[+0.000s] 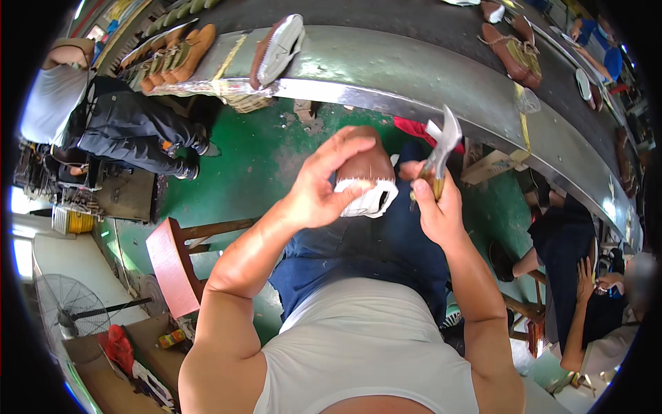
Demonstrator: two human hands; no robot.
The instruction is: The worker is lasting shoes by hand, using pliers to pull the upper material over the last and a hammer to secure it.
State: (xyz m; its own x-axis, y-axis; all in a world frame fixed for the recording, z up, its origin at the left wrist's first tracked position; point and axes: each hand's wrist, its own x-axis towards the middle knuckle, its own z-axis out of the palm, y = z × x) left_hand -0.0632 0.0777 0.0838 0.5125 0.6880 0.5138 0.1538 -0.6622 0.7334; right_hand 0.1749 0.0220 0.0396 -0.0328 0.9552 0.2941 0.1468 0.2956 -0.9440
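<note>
My left hand (329,181) is wrapped around a shoe upper (364,153) above my lap. Its brown leather covers the upper part, and a ragged seam divides it from a white lower part (371,199) with a dark slot. The thumb presses on the white side, while the fingers curl over the brown. In my right hand (441,207) is a pair of lasting pincers (447,136), gripped by the yellowish-brown handle. Their curved metal head points up and away from me. A small gap separates the pincers from the shoe. My palm partly hides the handles.
A long metal-edged bench (386,62) curves across the far side. On it lie a brown-and-white shoe (277,52), tan shoes (183,58) and brown laced shoes (512,55). A wooden stool (176,265) stands left, near a fan (69,307). People are at both sides.
</note>
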